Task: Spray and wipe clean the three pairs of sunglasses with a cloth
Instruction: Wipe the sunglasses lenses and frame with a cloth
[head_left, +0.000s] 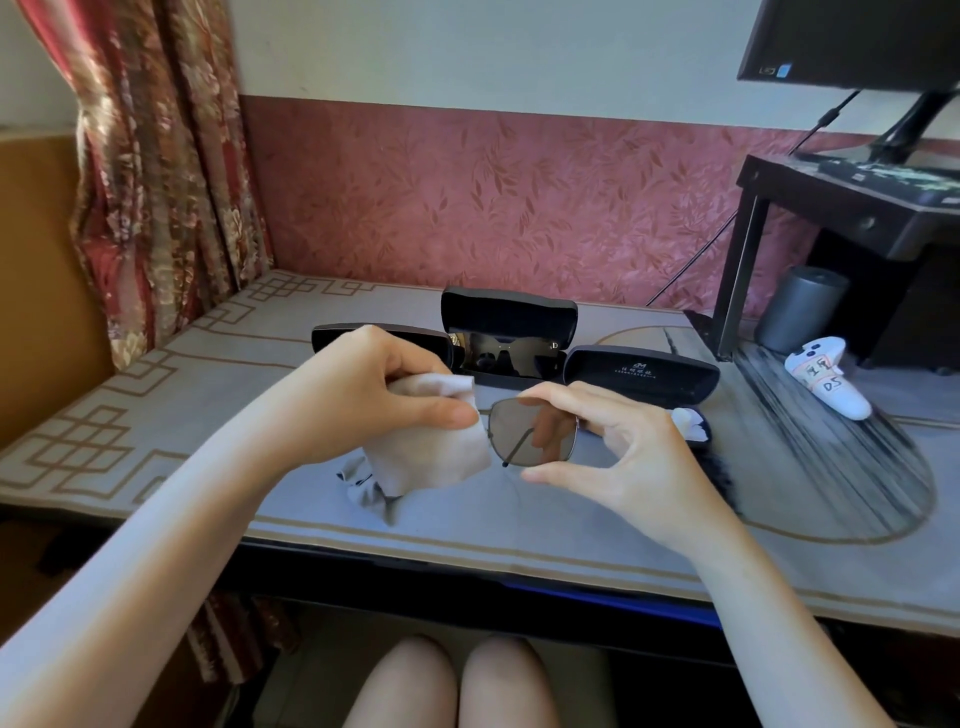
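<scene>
The left hand (363, 384) grips one beige cloth (431, 452) beside one thin metal-framed grey-lensed pair of sunglasses (530, 431), which the right hand (623, 447) pinches above the table. Behind stand three open black hard cases (509, 312); the middle one holds a second, dark pair (511, 356).

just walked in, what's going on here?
A person is partway through wiping one pair. The right hand pinches the metal-framed sunglasses by one lens rim, held above the desk. The left hand grips a pale cloth over the other side of the frame. Behind, the middle case is open with a dark pair inside. The left case and right case are open too, contents unclear.
</scene>
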